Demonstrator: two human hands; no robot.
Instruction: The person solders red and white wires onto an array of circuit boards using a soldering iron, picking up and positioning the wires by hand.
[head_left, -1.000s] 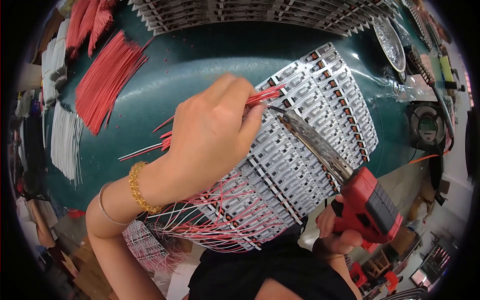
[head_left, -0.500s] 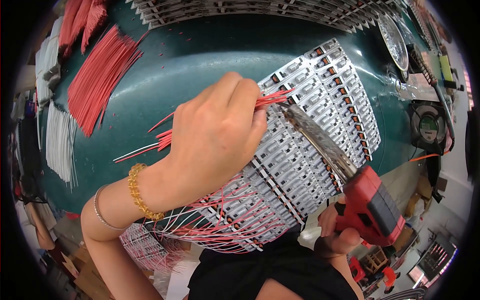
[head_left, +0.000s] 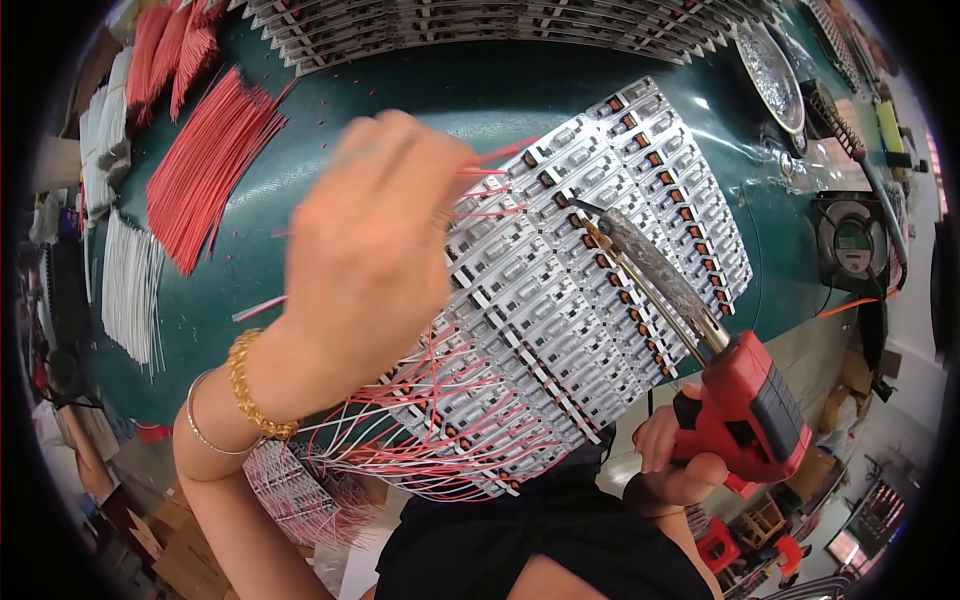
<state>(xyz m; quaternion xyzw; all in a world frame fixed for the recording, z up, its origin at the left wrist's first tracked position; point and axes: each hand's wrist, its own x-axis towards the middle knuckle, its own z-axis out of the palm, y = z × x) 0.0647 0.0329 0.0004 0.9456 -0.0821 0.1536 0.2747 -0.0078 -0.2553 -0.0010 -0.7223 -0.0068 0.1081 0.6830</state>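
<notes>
1. Pinching a few short red wires [head_left: 492, 158] between its closed fingertips, the left hand [head_left: 365, 260] is held over the left part of the LED strips [head_left: 590, 290]; the hand is blurred, so the exact finger grip cannot be told.
2. A gold bracelet [head_left: 250, 390] and a thin silver bangle [head_left: 205, 425] are worn on the left wrist.
3. A red soldering gun [head_left: 745, 405] is gripped by the right hand [head_left: 670, 460], whose fingers are wrapped shut around the handle; the long metal tip [head_left: 640, 265] is laid across the strips, its point touching one near the middle of the array.
4. The white LED strips are set side by side in a slanted block on the dark green table [head_left: 420, 110], with red and white leads [head_left: 440, 420] trailing from their lower ends.
5. A loose bundle of red wires [head_left: 205, 165] is laid at the table's left, with white wires [head_left: 130, 290] just beside it.
6. More strips [head_left: 500, 25] are stacked along the far edge, and a small fan [head_left: 850, 240] is seen at the right.
</notes>
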